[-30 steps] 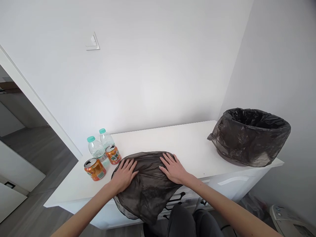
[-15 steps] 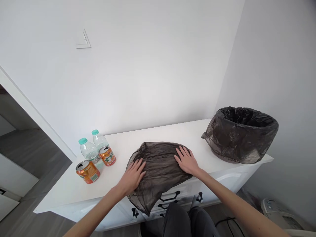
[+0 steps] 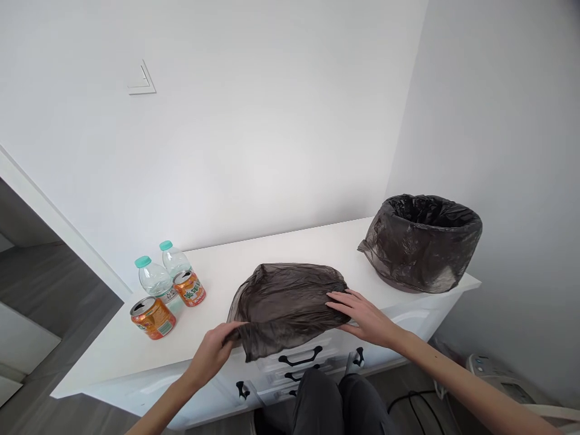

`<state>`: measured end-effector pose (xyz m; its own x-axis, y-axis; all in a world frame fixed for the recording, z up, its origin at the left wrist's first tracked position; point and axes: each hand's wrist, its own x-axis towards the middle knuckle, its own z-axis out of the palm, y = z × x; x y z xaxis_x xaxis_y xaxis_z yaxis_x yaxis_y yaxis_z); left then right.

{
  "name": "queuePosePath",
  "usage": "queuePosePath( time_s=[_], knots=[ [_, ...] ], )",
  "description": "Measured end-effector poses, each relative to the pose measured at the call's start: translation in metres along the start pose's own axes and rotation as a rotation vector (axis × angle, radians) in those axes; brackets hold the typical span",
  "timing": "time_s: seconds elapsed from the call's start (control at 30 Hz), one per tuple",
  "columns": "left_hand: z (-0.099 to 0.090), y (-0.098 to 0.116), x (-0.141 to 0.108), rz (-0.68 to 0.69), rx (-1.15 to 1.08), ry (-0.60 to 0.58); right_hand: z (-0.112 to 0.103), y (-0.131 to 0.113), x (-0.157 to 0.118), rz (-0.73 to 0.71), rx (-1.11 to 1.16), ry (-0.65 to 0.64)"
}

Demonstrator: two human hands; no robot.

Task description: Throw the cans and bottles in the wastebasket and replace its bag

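Cabinet [image 3: 104, 356]: we see its white top run left to right, with the work at the middle of its near side.
Bin [image 3: 421, 257]: it stands toward the right end, dark plastic drawn over its rim.
Bag [image 3: 290, 299]: it lies rumpled across the middle, well apart from the bin, its near edge gathered into a band that hangs over the cabinet's near side. We judge the step in hand to be folding or rolling this edge; we cannot tell which.
Right hand [image 3: 371, 317]: fingers stretched out, slightly apart, on the bag's right end; we cannot tell whether the thumb grips.
Left hand [image 3: 215, 347]: pinching the bag's near left corner between thumb and fingers. We think the next move calls for a firm pinch here and a steady right hand, so the thin film creases straight.
Bottles [image 3: 154, 279]: 2, clear, green-capped, upright at the left.
Cans [image 3: 154, 317]: 2, orange, upright, nearer us than the bottles.
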<state>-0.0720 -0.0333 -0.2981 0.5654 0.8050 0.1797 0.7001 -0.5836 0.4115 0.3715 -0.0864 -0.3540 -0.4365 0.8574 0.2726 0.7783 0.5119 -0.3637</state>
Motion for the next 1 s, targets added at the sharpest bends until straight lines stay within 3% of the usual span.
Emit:
queuePosePath(
  time_s=[0.07,0.17,0.33,0.43,0.57,0.63,0.73,0.87,1.0],
  knots=[
    [-0.011,0.01,0.013,-0.138,-0.03,0.078,-0.002,-0.004,0.002,0.013,0.026,0.082],
    [-0.031,0.014,0.037,-0.208,0.086,0.16,-0.01,-0.009,0.016,0.118,0.08,0.149],
    [-0.045,0.01,0.077,-0.251,0.284,0.238,-0.018,-0.011,0.06,0.408,-0.029,0.072],
    [-0.031,0.029,0.091,-0.132,0.369,0.305,-0.013,-0.018,0.081,0.474,-0.104,0.084],
    [0.015,0.049,0.101,0.184,0.415,0.185,0.0,-0.03,0.096,0.298,-0.225,0.181],
    [0.04,0.043,0.106,0.207,0.412,0.093,0.004,-0.03,0.099,0.273,-0.273,0.162],
    [0.062,0.018,0.111,0.134,0.385,-0.002,0.004,-0.023,0.099,0.423,-0.263,0.056],
    [0.056,-0.005,0.109,0.187,0.39,-0.016,-0.011,-0.024,0.084,0.543,-0.068,-0.124],
    [0.04,0.006,0.088,0.289,0.367,0.102,-0.035,-0.061,0.056,0.63,0.487,-0.226]
  ],
)
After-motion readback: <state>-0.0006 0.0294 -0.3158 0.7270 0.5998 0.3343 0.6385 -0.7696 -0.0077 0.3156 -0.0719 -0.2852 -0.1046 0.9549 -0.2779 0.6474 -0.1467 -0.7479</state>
